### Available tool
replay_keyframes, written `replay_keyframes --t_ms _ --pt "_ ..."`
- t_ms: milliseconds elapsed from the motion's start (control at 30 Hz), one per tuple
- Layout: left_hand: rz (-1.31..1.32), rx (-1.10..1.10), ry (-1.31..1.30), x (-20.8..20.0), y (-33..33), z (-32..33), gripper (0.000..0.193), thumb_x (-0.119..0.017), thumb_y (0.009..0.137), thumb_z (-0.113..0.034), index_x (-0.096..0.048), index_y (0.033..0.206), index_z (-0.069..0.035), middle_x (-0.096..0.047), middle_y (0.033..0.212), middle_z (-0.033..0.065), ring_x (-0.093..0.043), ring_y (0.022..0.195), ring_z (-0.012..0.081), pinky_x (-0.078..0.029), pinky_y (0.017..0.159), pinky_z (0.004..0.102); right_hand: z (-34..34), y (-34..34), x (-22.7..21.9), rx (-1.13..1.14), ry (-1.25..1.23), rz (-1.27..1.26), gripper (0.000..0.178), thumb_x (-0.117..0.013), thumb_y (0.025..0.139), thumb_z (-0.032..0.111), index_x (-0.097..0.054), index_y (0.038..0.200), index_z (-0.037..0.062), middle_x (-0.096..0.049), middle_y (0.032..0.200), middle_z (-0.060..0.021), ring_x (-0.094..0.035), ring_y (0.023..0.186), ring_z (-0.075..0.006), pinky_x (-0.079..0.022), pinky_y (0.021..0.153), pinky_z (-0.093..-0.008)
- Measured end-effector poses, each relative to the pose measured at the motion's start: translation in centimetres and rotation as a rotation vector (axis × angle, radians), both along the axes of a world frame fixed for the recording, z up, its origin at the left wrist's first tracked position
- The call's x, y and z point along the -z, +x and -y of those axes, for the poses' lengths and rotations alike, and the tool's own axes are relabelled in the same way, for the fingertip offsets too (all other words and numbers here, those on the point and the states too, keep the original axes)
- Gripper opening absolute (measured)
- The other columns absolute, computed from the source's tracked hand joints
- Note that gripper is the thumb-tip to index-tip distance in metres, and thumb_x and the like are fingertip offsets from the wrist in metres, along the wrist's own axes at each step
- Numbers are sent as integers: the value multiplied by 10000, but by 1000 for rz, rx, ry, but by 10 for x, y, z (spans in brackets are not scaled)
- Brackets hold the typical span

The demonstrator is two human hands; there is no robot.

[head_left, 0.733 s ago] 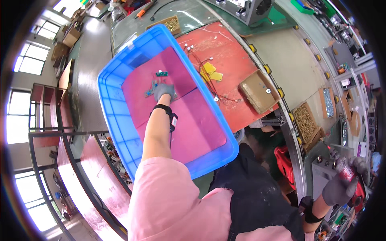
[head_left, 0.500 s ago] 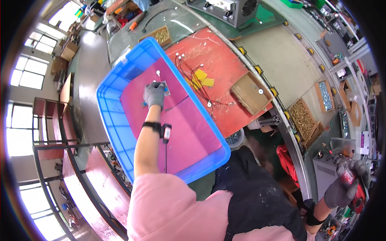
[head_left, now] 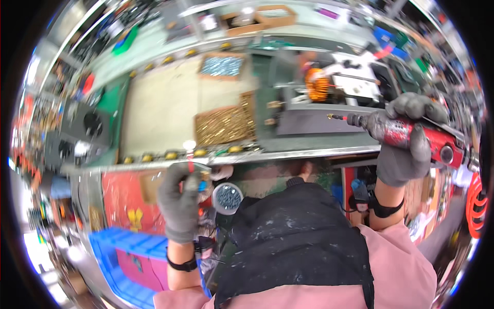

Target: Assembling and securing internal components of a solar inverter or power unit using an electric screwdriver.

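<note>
My left hand [head_left: 177, 203], in a grey glove, is closed on a small part [head_left: 205, 177] with a red wire and a round white end. Blur and my fingers hide most of that part. Over at the right, my gloved right hand [head_left: 411, 139] grips a red and grey power screwdriver [head_left: 393, 131]. Its bit points left, with a small brass-coloured piece at the tip. Just beyond that tip lies a grey metal case [head_left: 324, 122] with an orange coil [head_left: 317, 85] and a white panel [head_left: 355, 82] inside.
A blue crate [head_left: 128, 238] with pink sheet inside stands at lower left, beside a red work surface [head_left: 116, 190]. A white bucket [head_left: 216, 203] holds dark screws. Across the metal rail [head_left: 288, 154] are trays of brass [head_left: 221, 126] and silver screws [head_left: 221, 66]. A red coiled hose [head_left: 476, 206] hangs right.
My view has swung right, from the blue crate to the bench with the metal case. My left hand has left the crate with the small part. The right hand still holds the screwdriver, now raised.
</note>
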State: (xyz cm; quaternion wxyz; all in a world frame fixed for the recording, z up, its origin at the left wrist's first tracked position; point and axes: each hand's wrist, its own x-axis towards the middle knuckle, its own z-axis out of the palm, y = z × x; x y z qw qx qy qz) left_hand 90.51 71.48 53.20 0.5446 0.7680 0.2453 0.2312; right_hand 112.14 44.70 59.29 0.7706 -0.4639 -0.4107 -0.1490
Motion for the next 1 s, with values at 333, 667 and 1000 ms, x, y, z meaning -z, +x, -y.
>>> replay_keyframes --t_ms 333,667,1000 --pt "-147 626 582 32 340 252 142 -560 834 -240 -627 874 -122 -609 816 83 -609 747 285 -467 634 408 208 176 39 343 36 -184 366 -616 761 96 -523 1109 36 -601 935 -119 -589 830 -241 -492 754 -409" --pt "-638 669 634 63 420 294 209 -539 858 -254 -645 903 -80 -649 848 147 -616 814 327 -469 729 433 196 274 82 90 118 -397 358 -576 763 -4 -494 1112 17 -608 915 -156 -604 814 -238 -510 732 -373" --pt "-542 630 606 72 414 288 209 -528 841 -239 -632 827 -58 -625 759 164 -607 727 350 -469 686 451 175 279 102 23 -99 -476 382 -597 754 -98 -495 1103 21 -620 931 -142 -584 681 -140 -479 533 -251"
